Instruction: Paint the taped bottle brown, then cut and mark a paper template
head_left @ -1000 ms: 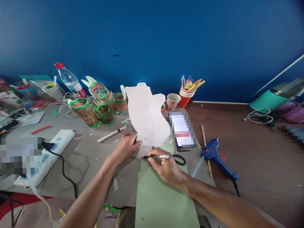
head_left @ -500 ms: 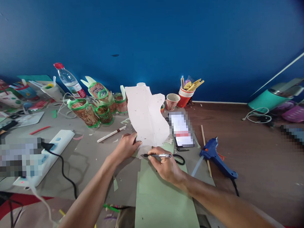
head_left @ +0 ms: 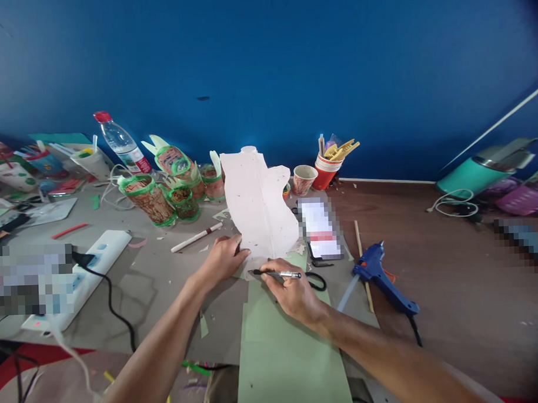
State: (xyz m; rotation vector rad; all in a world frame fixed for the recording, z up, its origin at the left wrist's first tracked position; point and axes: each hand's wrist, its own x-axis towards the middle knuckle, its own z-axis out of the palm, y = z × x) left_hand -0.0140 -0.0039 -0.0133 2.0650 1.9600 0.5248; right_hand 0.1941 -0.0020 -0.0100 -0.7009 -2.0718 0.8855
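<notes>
My right hand [head_left: 294, 289] holds a gel pen [head_left: 283, 274] with a clear barrel and dark grip. Its tip points left, over a small pale piece [head_left: 252, 265] at the top of the light green sheet [head_left: 292, 353]. My left hand [head_left: 224, 257] is closed at the lower left edge of a large white paper cutout [head_left: 260, 205], thumb and fingers on that edge. The cutout has wavy sides and a lengthwise crease. Black scissors handles [head_left: 316, 281] show partly beside my right hand.
A blue glue gun [head_left: 384, 277] and thin stick [head_left: 364, 269] lie right, near a phone [head_left: 319, 229]. Paper cups [head_left: 304, 179] and green-rimmed jars [head_left: 149, 200] stand behind. Left are a marker [head_left: 197, 237], a bottle [head_left: 123, 145] and a power strip [head_left: 99, 263] with cables.
The pen tip has shifted very slightly up and left with my right hand. My left hand and the paper cutout stay in place; the view has turned a little.
</notes>
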